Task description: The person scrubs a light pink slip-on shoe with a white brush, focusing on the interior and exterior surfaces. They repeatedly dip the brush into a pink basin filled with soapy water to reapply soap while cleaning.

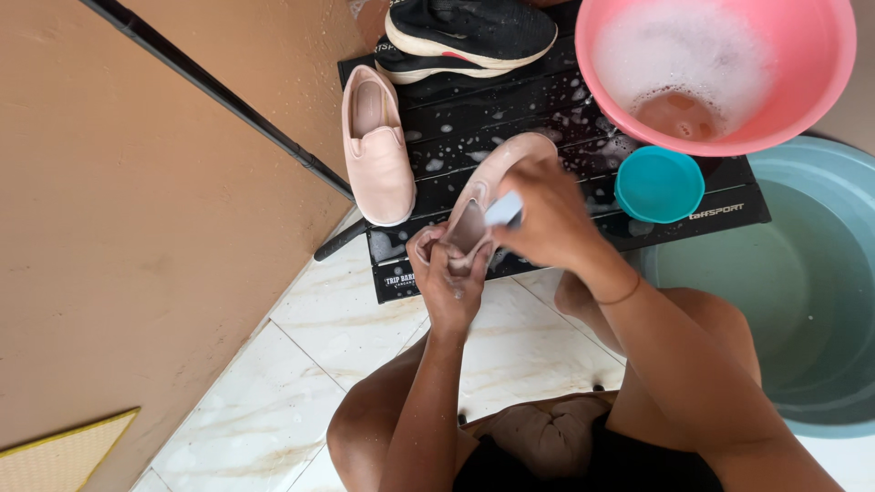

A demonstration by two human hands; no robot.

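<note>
While the left hand grips the heel end of a pale pink slip-on shoe, the shoe rests tilted with its toe on the wet black slatted tabletop, just beside its mate, a second pink shoe lying flat to the left; being soft cloth with a thin sole, it should weigh little and bend easily, though soaked and soapy it will likely be slick; a firm hold at the heel rim or around the sole edge looks safest, since the upper would fold under a pinch. The right hand is closed around a small pale brush or sponge, which one I cannot tell, pressed against the shoe's opening; its wrist bends down from a forearm crossing over the raised knee. The left forearm comes straight up from between the knees, fingers curled underneath the heel. Nearby stand a pink basin of suds, a small teal cup, a pair of black sneakers and a big grey-green tub.
</note>
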